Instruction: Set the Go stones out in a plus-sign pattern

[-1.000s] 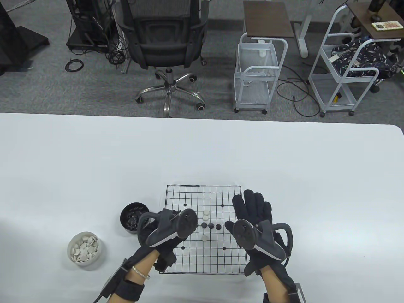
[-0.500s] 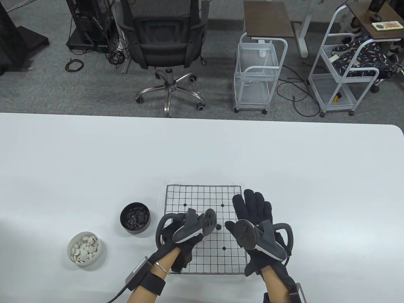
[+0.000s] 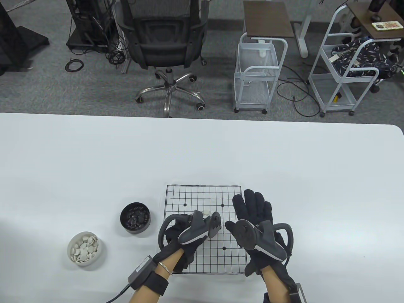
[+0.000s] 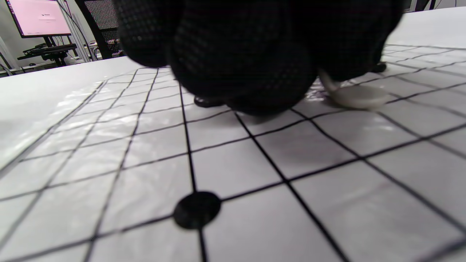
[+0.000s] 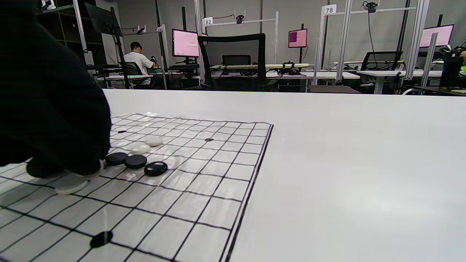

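On the grid board [image 3: 176, 199], the left hand [image 3: 186, 235] has its fingers [image 4: 240, 72] curled over a white stone [image 4: 355, 96] (grip hidden) and could nudge the black stones [image 5: 135, 161] beside it, while the right hand [image 3: 255, 227] rests spread flat.

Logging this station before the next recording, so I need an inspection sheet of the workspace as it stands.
Surface: white table, printed Go board near its front edge.
Job's things: three black stones in a row, two white stones behind, another white stone at the left fingertips; black-stone bowl, white-stone bowl left of board.
Clutter: nothing seen.
Grippers: left hand fingers down on the board; right hand flat on the board's right edge.
Cables: cord from left wrist; loose floor cables.
Surroundings: office chair, white carts.
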{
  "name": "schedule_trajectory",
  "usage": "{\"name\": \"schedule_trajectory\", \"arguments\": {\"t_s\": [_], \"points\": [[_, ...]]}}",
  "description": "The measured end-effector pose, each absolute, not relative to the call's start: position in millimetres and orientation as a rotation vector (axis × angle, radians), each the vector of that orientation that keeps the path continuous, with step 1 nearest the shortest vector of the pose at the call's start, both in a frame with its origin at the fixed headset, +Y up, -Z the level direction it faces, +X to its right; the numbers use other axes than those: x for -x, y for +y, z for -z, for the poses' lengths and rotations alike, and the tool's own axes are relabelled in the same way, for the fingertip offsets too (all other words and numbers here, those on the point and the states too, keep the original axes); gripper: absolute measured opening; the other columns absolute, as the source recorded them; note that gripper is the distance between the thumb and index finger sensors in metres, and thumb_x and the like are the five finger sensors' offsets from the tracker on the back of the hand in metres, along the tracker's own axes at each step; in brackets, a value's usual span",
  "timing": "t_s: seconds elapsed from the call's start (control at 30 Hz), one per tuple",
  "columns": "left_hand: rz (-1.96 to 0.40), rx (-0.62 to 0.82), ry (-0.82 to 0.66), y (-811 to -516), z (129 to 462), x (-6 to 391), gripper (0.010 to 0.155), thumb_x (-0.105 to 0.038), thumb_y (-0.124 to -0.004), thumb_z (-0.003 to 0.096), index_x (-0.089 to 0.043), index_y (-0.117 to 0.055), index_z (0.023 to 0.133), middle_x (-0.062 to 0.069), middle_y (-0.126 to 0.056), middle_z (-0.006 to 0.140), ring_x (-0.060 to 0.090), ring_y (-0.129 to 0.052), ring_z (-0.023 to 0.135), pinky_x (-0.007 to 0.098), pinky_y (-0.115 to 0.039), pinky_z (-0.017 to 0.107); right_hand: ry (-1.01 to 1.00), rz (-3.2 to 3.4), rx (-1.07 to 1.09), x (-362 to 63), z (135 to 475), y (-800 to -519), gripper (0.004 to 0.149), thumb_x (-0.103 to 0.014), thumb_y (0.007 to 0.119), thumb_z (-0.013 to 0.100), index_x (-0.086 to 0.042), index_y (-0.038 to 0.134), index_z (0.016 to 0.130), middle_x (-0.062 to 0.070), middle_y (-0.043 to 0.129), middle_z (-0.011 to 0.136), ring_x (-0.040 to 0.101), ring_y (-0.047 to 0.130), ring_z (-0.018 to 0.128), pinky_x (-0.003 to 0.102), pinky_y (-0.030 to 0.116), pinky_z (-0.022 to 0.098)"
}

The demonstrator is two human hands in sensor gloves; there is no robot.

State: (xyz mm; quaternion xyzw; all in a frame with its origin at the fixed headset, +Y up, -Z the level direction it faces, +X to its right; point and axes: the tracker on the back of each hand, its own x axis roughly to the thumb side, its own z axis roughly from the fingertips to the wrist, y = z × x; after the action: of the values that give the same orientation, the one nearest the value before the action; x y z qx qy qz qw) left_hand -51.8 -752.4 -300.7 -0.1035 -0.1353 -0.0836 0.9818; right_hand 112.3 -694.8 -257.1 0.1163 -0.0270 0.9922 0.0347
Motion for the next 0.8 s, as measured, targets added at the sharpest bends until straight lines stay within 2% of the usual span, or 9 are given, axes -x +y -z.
{"name": "schedule_trajectory", "arguments": {"t_s": [0.4, 0.63, 0.7, 0.8], "points": [[0.281, 0.173, -0.249, -743.8, 297.8, 53.8, 0.044, -0.056, -0.076, 0.0411, -0.028, -0.093, 0.070, -0.008, -0.105, 0.049, -0.003, -0.100, 0.029, 0.030, -0.086, 0.050, -0.090, -3.050, -0.363, -112.1, 256.6, -694.4, 0.077, -0.053, 0.054, 0.057, -0.012, 0.024, 0.114, 0.026, 0.021, 0.116, 0.055, 0.029, 0.107, 0.061, 0.032, 0.075], [0.163, 0.105, -0.275, -717.5, 289.6, 69.4, 0.048, -0.060, -0.072, 0.0409, -0.028, -0.093, 0.071, -0.009, -0.106, 0.049, -0.003, -0.101, 0.029, 0.031, -0.087, 0.049, -0.098, -3.044, -0.374, -111.7, 256.4, -694.3, 0.077, -0.053, 0.054, 0.057, -0.012, 0.024, 0.114, 0.026, 0.021, 0.116, 0.055, 0.029, 0.107, 0.061, 0.032, 0.075], [0.108, 0.059, -0.294, -704.3, 283.1, 78.9, 0.051, -0.061, -0.070, 0.0415, -0.028, -0.092, 0.074, -0.009, -0.106, 0.053, -0.003, -0.102, 0.032, 0.032, -0.087, 0.050, -0.103, -3.044, -0.378, -111.4, 255.9, -694.2, 0.077, -0.053, 0.054, 0.057, -0.012, 0.024, 0.114, 0.026, 0.021, 0.116, 0.055, 0.029, 0.107, 0.061, 0.032, 0.075], [0.035, -0.031, -0.301, -685.2, 269.4, 99.9, 0.059, -0.063, -0.067, 0.0424, -0.027, -0.085, 0.086, -0.007, -0.104, 0.069, 0.001, -0.104, 0.047, 0.037, -0.084, 0.058, -0.110, -3.045, -0.384, -110.9, 255.1, -693.9, 0.077, -0.053, 0.054, 0.057, -0.012, 0.024, 0.114, 0.026, 0.021, 0.116, 0.055, 0.029, 0.107, 0.061, 0.032, 0.075]]}}
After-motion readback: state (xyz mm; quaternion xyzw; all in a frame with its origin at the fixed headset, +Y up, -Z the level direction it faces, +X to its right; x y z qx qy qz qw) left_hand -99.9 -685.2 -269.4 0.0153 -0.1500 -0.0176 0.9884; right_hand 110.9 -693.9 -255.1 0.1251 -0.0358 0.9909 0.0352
